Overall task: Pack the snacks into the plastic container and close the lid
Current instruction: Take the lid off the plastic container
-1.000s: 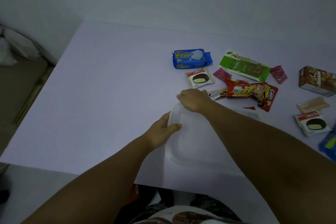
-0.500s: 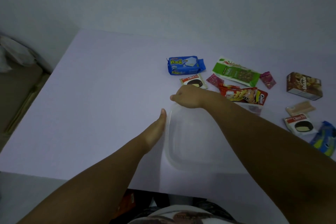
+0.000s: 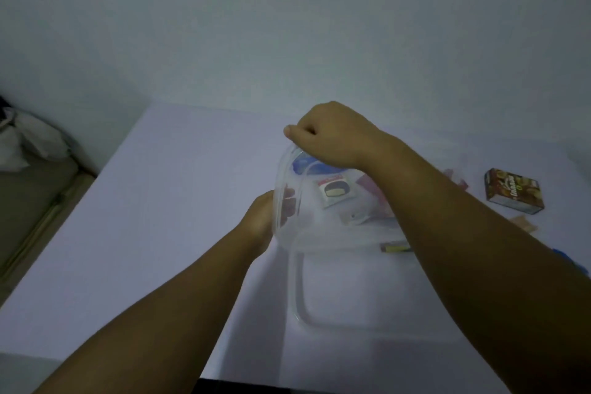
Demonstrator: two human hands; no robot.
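Here, notes in label form, clock directions read from the frame centre.

Right hand [image 3: 332, 134]: at 12 o'clock, raised, fingers curled down over the far rim of the clear lid [image 3: 307, 201], gripping it.

Left hand [image 3: 265, 217]: just left of centre, at the lid's left edge; fingertips [image 3: 289, 201] show through the plastic, thumb side outside, so it holds that edge.

Lid: tilted up on its near edge, far edge highest, held between both hands and off the container.

Plastic container [image 3: 299, 301]: at 6 o'clock on the white surface [image 3: 160, 217], open, its clear rim running down from under the lid's near edge; the right forearm covers its right part.

Snacks seen through the lid: a blue packet [image 3: 303, 166] at the top and a small white packet with a dark round cake [image 3: 334, 192] just below it; blurred by the plastic, lying on the surface beyond the container.

Brown box [image 3: 513, 190]: at 3 o'clock, on the surface, well apart from the container.

Tan wafer piece [image 3: 524, 222]: just below the brown box, partly hidden by the right forearm.

Blue wrapper edge [image 3: 572, 261]: at 4 o'clock, mostly hidden behind the right arm.

Bed [image 3: 28, 189]: at 9 o'clock beside the surface, with crumpled pale cloth [image 3: 28, 141] on it.

Light: dim, details soft.
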